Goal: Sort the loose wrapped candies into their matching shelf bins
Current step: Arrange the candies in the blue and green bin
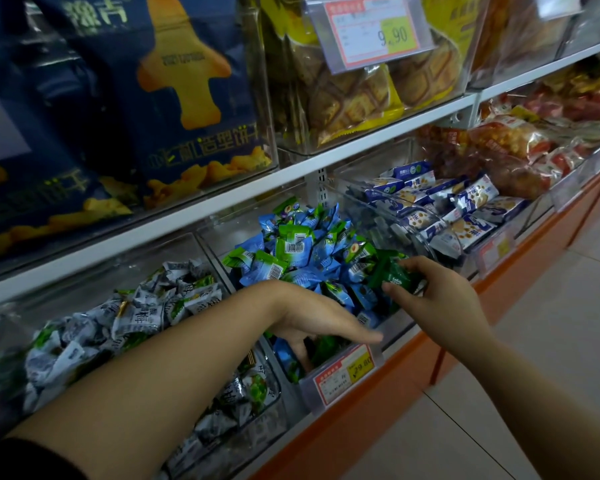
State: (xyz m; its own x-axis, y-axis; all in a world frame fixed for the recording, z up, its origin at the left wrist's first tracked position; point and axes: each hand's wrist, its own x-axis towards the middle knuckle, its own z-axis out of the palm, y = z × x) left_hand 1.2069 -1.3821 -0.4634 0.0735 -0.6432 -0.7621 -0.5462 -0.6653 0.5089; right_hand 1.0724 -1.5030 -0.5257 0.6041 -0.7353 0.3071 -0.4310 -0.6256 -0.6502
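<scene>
A clear middle bin [394, 336] holds a heap of blue and green wrapped candies [305, 247]. My right hand [433, 292] pinches a dark green wrapped candy [397, 277] over the bin's right side. My left hand [312, 320] reaches across the front of the same bin, fingers stretched flat to the right, thumb dipping down among the candies near the front wall. To the left, another clear bin [274, 403] is full of white-and-green wrapped candies [118, 327].
A bin of blue-and-white biscuit packs [454, 209] stands to the right, then red snack bags [520, 147]. The upper shelf [222, 202] overhangs the bins with large cookie bags behind clear fronts. Price tags [347, 375] hang at the orange shelf edge; tiled floor lies right.
</scene>
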